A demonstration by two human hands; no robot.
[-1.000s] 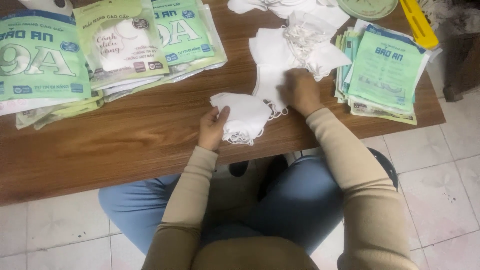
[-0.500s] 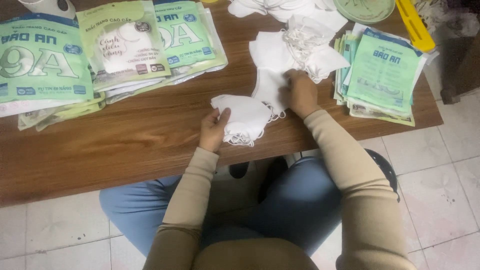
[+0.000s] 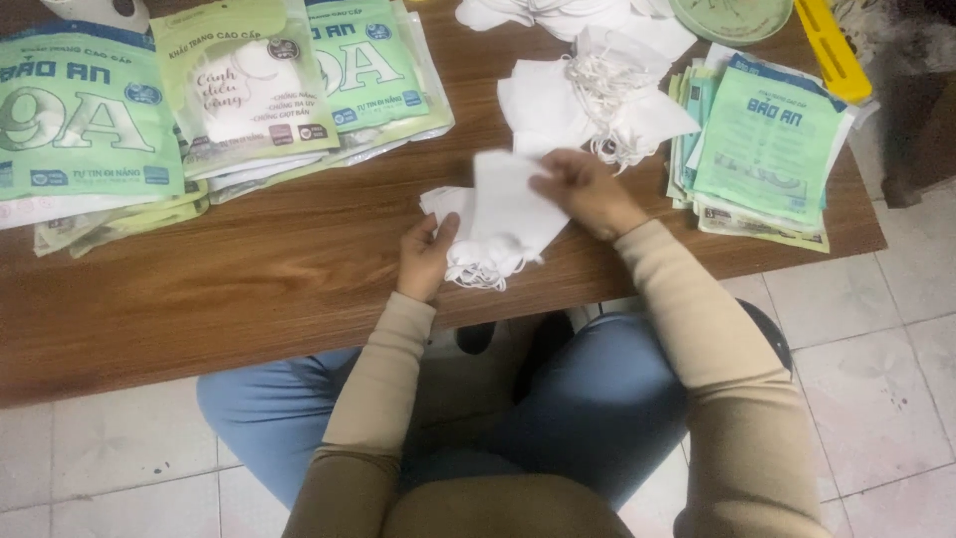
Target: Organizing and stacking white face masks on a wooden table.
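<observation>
A small stack of white face masks (image 3: 478,249) with looped ear strings lies near the front edge of the wooden table (image 3: 249,279). My left hand (image 3: 426,257) rests against the stack's left side, fingers curled on it. My right hand (image 3: 583,189) pinches one white mask (image 3: 508,199) by its upper right corner and holds it over the stack. Just behind it lies a larger loose pile of white masks (image 3: 588,100) with tangled strings.
Green printed plastic bags (image 3: 229,90) lie in overlapping piles at the table's back left. A neater stack of green bags (image 3: 767,149) sits at the right end. A round green plate (image 3: 732,15) and a yellow object (image 3: 832,45) lie at the back right. Tiled floor surrounds the table.
My right hand has drawn one white mask off the rear pile and brought it over the small stack. My left hand stays at the stack. The view has shifted slightly.
</observation>
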